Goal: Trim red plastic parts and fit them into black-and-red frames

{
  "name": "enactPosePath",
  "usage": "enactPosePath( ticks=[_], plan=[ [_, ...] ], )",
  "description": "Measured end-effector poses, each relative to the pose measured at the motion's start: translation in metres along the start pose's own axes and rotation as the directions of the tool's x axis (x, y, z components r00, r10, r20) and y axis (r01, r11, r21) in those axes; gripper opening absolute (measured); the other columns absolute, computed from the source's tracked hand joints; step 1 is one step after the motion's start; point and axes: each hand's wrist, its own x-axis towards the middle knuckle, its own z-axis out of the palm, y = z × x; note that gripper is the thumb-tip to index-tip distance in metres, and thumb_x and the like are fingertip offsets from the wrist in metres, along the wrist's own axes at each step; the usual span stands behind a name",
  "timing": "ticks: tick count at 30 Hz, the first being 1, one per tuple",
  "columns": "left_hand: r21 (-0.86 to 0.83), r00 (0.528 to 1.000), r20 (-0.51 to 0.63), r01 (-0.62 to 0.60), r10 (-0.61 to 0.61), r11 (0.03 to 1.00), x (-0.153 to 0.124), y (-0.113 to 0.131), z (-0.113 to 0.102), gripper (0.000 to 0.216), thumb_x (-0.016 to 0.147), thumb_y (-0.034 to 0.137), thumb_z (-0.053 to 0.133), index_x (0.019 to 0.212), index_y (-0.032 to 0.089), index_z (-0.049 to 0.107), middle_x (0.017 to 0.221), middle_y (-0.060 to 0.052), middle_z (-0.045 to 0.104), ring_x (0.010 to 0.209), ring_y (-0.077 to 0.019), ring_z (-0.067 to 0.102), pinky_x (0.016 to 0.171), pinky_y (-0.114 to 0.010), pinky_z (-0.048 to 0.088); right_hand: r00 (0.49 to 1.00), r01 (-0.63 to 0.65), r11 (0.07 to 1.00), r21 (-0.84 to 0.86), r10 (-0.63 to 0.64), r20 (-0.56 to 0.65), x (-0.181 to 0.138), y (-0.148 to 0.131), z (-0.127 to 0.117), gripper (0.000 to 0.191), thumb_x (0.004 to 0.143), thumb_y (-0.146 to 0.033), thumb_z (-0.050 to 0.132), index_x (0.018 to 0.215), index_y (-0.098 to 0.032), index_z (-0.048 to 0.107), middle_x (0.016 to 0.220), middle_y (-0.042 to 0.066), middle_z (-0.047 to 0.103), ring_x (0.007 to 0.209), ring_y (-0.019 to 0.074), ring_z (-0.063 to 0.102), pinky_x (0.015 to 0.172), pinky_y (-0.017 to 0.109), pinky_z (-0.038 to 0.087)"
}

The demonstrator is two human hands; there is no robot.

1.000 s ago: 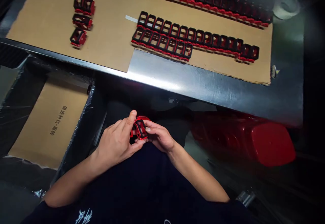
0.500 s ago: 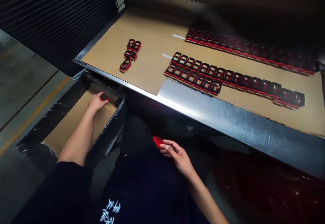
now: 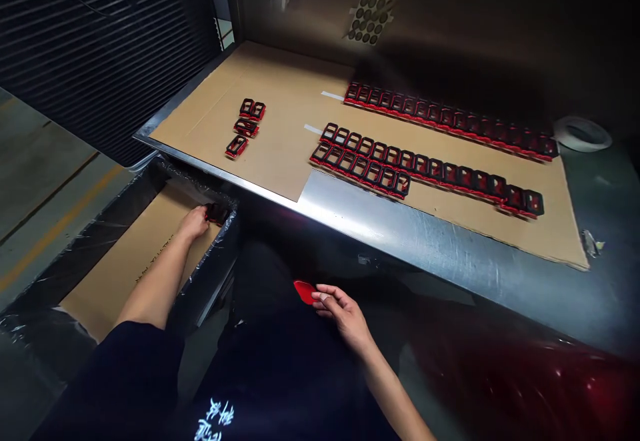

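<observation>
Long rows of red-and-black frames [image 3: 393, 155] are laid out on a cardboard sheet [image 3: 280, 161] over the steel tabletop [image 3: 400, 234], and a plastic-wrapped, cardboard-lined bin [image 3: 100, 241] is set below its edge. At the bin's far corner, a dark frame [image 3: 218, 214] is met by the left hand [image 3: 194, 223], whose grip cannot be told; the right hand [image 3: 345, 314] is held above the lap, its fingers [image 3: 327, 297] lightly curved and slightly spread against a red piece [image 3: 304, 291]

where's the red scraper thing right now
In the head view, the red plastic scraper sits low and just left of centre, at the fingertips of the person's right hand, below the steel table edge.
</observation>
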Motion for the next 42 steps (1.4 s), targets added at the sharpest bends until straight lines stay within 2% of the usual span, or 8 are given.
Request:
enactPosePath(
  ticks=[6, 10, 15, 21, 24, 31, 36, 42],
  plan=[
    [-0.342, 0.998, -0.045, 0.028, -0.046, 0.939, -0.016, 0.025, -0.017, 0.035, 0.095, 0.036, 0.063, 0.124, 0.016, 0.060, 0.126, -0.011, 0.062, 0.111, -0.0243, 0.063, 0.093, -0.046, 0.056, 1.000, 0.028, 0.999, -0.026, -0.027, 0.006, -0.002, 0.001, -0.001, 0.060, 0.070, -0.063, 0.078, 0.106, -0.015, 0.071, 0.100, 0.013, 0.077, 0.087, 0.0238, 0.073, 0.079, 0.037, 0.057],
    [-0.649, 0.994, -0.096, -0.019, -0.057, 0.760, -0.057, 0.054, -0.034, 0.033, 0.093, 0.034, 0.063, 0.121, 0.016, 0.057, 0.114, -0.007, 0.062, 0.094, -0.0183, 0.064, 0.080, -0.036, 0.057, 0.997, 0.071, 0.996, -0.060, -0.071, 0.003, -0.006, 0.006, -0.008, 0.057, 0.077, -0.062, 0.073, 0.109, -0.015, 0.069, 0.104, 0.015, 0.076, 0.091, 0.0266, 0.073, 0.083, 0.042, 0.057],
    [-0.916, 0.980, 0.134, 0.066, 0.148, 0.396, -0.152, 0.129, 0.018, 0.037, 0.077, 0.037, 0.070, 0.106, 0.019, 0.058, 0.080, 0.001, 0.058, 0.069, -0.0111, 0.060, 0.066, -0.026, 0.055, 0.953, 0.304, 0.932, -0.199, -0.295, 0.075, -0.020, -0.008, -0.002, 0.065, 0.077, -0.046, 0.078, 0.133, -0.019, 0.059, 0.130, 0.016, 0.067, 0.115, 0.0289, 0.067, 0.101, 0.048, 0.052],
    [-0.833, 0.655, 0.531, 0.518, 0.538, 0.192, -0.234, 0.210, 0.085, 0.062, 0.066, 0.043, 0.087, 0.116, 0.015, 0.063, 0.095, -0.006, 0.071, 0.071, -0.0157, 0.071, 0.061, -0.026, 0.061, 0.607, 0.776, 0.503, -0.381, -0.760, 0.233, -0.040, -0.049, 0.003, 0.099, 0.065, -0.029, 0.087, 0.152, -0.023, 0.039, 0.155, 0.017, 0.044, 0.144, 0.0317, 0.043, 0.118, 0.051, 0.039],
    [-0.760, 0.527, 0.513, 0.645, 0.678, 0.075, -0.238, 0.219, 0.090, 0.051, 0.070, 0.033, 0.089, 0.111, 0.016, 0.065, 0.094, -0.003, 0.073, 0.073, -0.0132, 0.074, 0.063, -0.019, 0.062, 0.554, 0.814, 0.458, -0.358, -0.796, 0.242, -0.051, -0.056, -0.003, 0.102, 0.062, -0.044, 0.092, 0.148, -0.022, 0.042, 0.157, 0.020, 0.040, 0.145, 0.0340, 0.041, 0.117, 0.053, 0.039],
    [-0.756, 0.445, 0.542, 0.628, 0.713, 0.183, -0.234, 0.220, 0.096, 0.051, 0.073, 0.034, 0.087, 0.115, 0.018, 0.064, 0.088, -0.004, 0.077, 0.079, -0.0185, 0.078, 0.070, -0.022, 0.063, 0.533, 0.814, 0.441, -0.378, -0.826, 0.184, -0.068, -0.057, -0.009, 0.076, 0.068, -0.032, 0.088, 0.133, -0.020, 0.052, 0.150, 0.019, 0.049, 0.146, 0.0334, 0.040, 0.118, 0.055, 0.037],
    [-0.805, 0.484, 0.555, 0.516, 0.676, 0.292, -0.237, 0.217, 0.087, 0.043, 0.078, 0.034, 0.082, 0.115, 0.018, 0.067, 0.097, -0.007, 0.077, 0.087, -0.0218, 0.077, 0.075, -0.027, 0.063, 0.447, 0.852, 0.320, -0.415, -0.857, 0.257, -0.073, -0.063, -0.015, 0.068, 0.077, -0.017, 0.075, 0.138, -0.016, 0.047, 0.140, 0.019, 0.058, 0.144, 0.0303, 0.044, 0.121, 0.056, 0.032],
    [-0.818, 0.473, 0.571, 0.391, 0.671, 0.421, -0.240, 0.209, 0.073, 0.053, 0.079, 0.030, 0.082, 0.128, 0.018, 0.063, 0.106, -0.011, 0.076, 0.088, -0.0229, 0.077, 0.078, -0.028, 0.062, 0.517, 0.822, 0.369, -0.433, -0.803, 0.297, -0.076, -0.059, -0.016, 0.082, 0.081, -0.014, 0.068, 0.155, -0.022, 0.032, 0.140, 0.014, 0.059, 0.148, 0.0293, 0.037, 0.117, 0.055, 0.041]
  ],
)
